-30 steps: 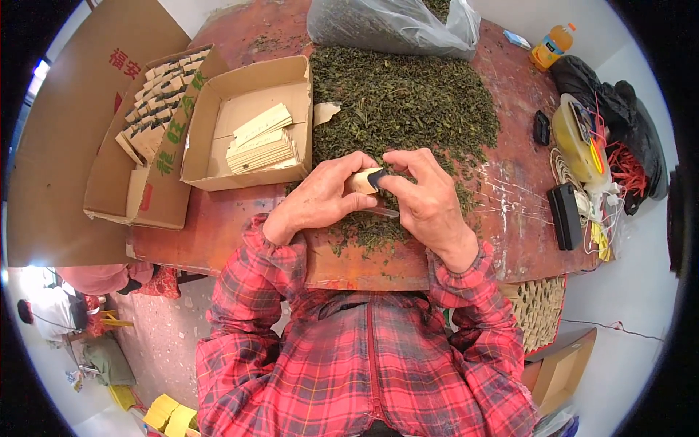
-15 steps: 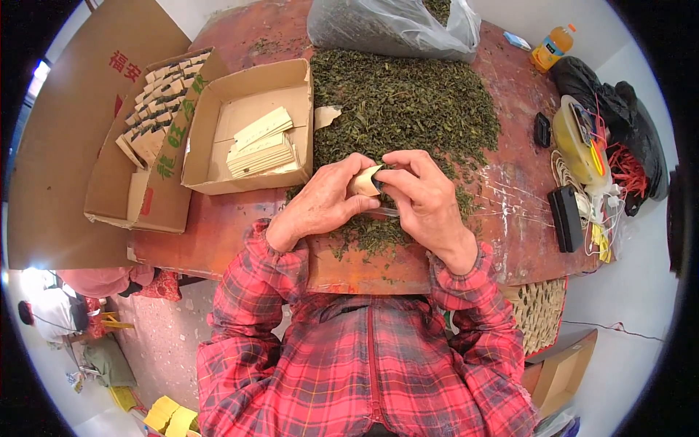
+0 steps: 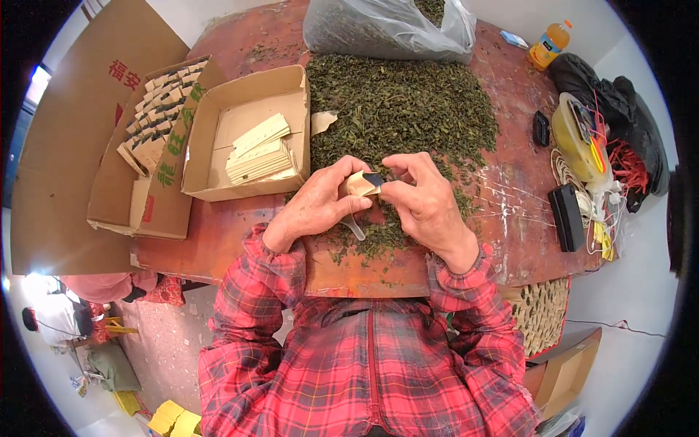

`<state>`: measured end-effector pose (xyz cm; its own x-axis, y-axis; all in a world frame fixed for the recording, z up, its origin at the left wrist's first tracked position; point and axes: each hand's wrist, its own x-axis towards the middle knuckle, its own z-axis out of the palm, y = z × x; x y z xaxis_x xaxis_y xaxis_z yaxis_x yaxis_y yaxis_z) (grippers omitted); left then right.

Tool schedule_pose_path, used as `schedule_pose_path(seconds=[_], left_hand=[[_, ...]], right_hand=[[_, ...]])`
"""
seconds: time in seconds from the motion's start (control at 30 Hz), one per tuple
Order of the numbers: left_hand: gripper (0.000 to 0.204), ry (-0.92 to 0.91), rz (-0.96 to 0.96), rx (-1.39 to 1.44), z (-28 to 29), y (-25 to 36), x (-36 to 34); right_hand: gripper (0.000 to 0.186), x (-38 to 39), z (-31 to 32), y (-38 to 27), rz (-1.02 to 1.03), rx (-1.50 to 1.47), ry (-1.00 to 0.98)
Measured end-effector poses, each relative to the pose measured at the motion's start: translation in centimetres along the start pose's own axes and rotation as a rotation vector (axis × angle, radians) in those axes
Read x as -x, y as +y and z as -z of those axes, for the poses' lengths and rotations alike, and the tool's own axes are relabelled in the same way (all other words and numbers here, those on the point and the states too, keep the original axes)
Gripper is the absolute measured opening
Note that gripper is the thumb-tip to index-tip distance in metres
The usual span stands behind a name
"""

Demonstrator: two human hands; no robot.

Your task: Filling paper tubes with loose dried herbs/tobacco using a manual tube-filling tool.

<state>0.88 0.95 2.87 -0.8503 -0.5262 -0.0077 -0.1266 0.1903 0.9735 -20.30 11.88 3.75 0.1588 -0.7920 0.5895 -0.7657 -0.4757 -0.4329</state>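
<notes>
Packets point(image 3: 162, 108) stand in a cardboard box point(image 3: 164, 207), left; beside it, a shallow carton point(image 3: 244, 189) bears flat strips point(image 3: 258, 156). Left hand point(image 3: 313, 202), nearly closed, pinches a small paper packet point(image 3: 355, 186) (dark at its mouth) above loose leaves point(image 3: 404, 102); right hand point(image 3: 429, 206), fingers curled, meets that mouth, its grip indeterminable.

The left hand point(image 3: 309, 205) grips a small pale packet point(image 3: 358, 185) above the table point(image 3: 510, 251); the right hand point(image 3: 431, 207) has its fingers at the dark-lined end (a clear plastic piece point(image 3: 355, 229) projects below). Loose green leaves point(image 3: 408, 109) lie beyond; leftward, a shallow box point(image 3: 247, 188) contains flat pale slips point(image 3: 258, 156).
</notes>
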Motion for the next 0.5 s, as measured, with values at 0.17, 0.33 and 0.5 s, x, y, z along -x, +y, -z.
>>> schedule_pose_path(seconds=[0.17, 0.33, 0.5], left_hand=[[0.036, 0.024, -0.044, 0.079, -0.1, -0.8, 0.1], [0.037, 0.064, -0.067, 0.008, -0.5, -0.7, -0.1], [0.037, 0.115, -0.124, -0.118, -0.7, -0.9, -0.2]], right_hand=[[0.023, -0.1, 0.0, -0.1, 0.016, 0.008, 0.020], [0.016, 0.1, -0.4, -0.3, -0.091, -0.155, 0.041], [0.020, -0.2, -1.1, -0.6, -0.153, -0.235, 0.033]])
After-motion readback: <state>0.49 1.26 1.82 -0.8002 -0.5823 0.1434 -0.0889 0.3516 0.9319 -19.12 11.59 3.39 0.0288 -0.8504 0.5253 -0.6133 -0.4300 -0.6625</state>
